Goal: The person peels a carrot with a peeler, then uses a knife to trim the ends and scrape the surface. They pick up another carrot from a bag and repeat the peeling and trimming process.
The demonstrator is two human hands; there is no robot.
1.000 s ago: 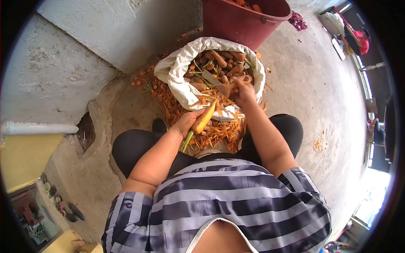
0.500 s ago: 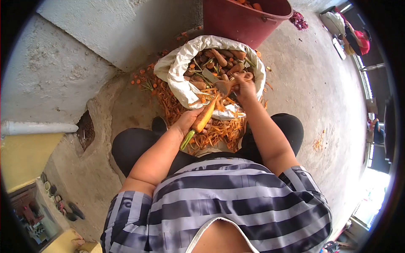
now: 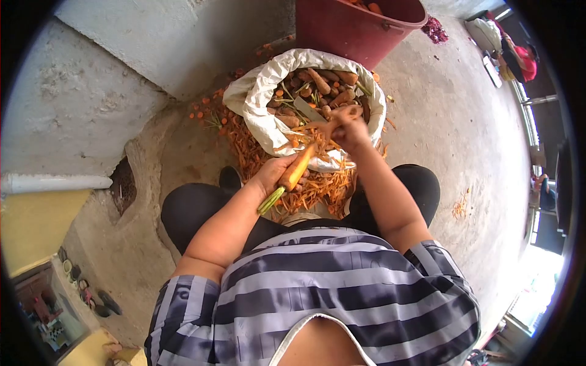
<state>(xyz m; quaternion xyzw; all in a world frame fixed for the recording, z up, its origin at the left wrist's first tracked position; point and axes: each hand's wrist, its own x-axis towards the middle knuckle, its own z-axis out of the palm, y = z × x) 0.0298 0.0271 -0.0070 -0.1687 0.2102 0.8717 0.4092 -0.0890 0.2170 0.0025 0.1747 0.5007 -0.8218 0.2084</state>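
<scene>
My left hand [image 3: 274,173] is closed around a carrot [image 3: 295,171], its green stem stub pointing back toward me. The upper side is peeled to yellow-orange, and its tip points over the sack's near rim. My right hand [image 3: 351,133], fingers curled, is just beyond the tip, holding what looks like an orange-brown peeler [image 3: 326,129]; blur and the fingers hide its shape. Below both hands stands a white sack [image 3: 256,113] with its rim rolled down, full of unpeeled carrots [image 3: 318,81]. A flat grey blade [image 3: 309,110] lies on them.
A red bucket [image 3: 354,33] holding orange pieces stands behind the sack. Peel strips [image 3: 317,192] are heaped around the sack's base, and carrot slices [image 3: 223,120] lie to its left. My bent knees flank the heap. Another person [image 3: 523,58] sits far right.
My right hand has shifted slightly left and nearer, with the peeler blurred by the carrot's tip. My left hand keeps its grip; the carrot has tilted a little.
</scene>
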